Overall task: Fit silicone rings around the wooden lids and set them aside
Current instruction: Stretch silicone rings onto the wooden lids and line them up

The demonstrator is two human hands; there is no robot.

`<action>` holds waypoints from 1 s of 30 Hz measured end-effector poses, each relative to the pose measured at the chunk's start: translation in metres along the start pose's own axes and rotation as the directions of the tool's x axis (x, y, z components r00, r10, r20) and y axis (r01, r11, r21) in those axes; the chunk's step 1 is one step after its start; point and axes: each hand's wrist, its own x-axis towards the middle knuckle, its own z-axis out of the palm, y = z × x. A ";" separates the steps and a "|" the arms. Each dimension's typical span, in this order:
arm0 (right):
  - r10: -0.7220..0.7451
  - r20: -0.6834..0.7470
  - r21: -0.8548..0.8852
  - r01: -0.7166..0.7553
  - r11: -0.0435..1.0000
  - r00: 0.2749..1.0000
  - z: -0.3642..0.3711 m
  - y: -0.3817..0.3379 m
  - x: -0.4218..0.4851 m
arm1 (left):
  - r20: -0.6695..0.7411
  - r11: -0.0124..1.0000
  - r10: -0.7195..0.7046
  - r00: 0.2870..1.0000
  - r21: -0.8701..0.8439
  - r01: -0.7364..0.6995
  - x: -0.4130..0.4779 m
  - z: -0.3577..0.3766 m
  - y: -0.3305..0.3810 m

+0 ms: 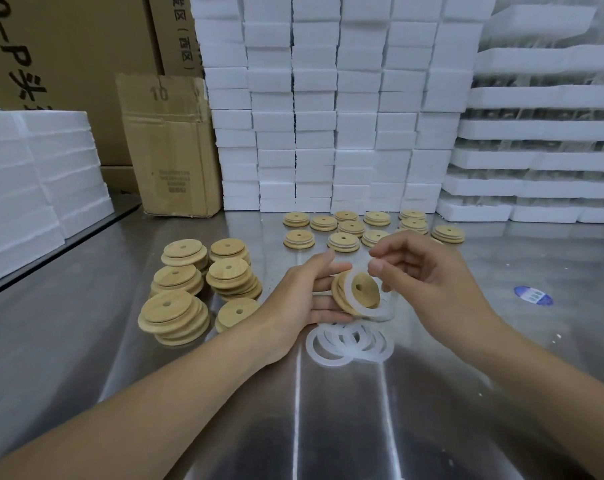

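**A:** What does the room look like?

**B:** It's a packing corner. White foam blocks [328,116] are stacked like a wall at the back. There are foam trays [543,133] on the right and a worn cardboard box [169,147] on the left. In front is a shiny metal desk [120,358].

**A:** What's on the desk?

**B:** Stacks of lids [176,317] in bare wood stand on the left. Ringed lids [344,240] lie flat in rows near the foam. Loose rings [354,336] are heaped just below the hands, and a blue sticker [533,295] lies off to the right.

**A:** And the hands?

**B:** The left hand [307,292] has its grip round one lid [364,289], held tilted on edge above the desk. The right hand [422,275] has a narrow grip, pinching the top of a ring [349,296] that sits partly around that lid.
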 end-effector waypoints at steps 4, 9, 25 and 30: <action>0.053 -0.001 -0.022 -0.053 0.998 0.999 0.004 0.010 -0.001 | 0.101 0.998 -0.012 0.995 0.057 0.006 -0.001 -0.004 0.002; 0.070 0.005 -0.076 -0.070 0.995 0.997 0.007 0.018 -0.002 | 0.219 0.988 0.025 0.975 0.142 -0.057 -0.002 -0.008 0.001; 0.051 -0.086 -0.106 -0.060 0.993 0.995 0.006 0.021 -0.001 | 0.274 0.972 0.083 0.958 0.191 -0.139 0.003 -0.010 -0.006; 0.031 -0.097 -0.135 -0.044 0.990 0.995 0.007 0.020 -0.002 | 0.302 0.976 0.077 0.950 0.173 -0.134 0.003 -0.013 -0.005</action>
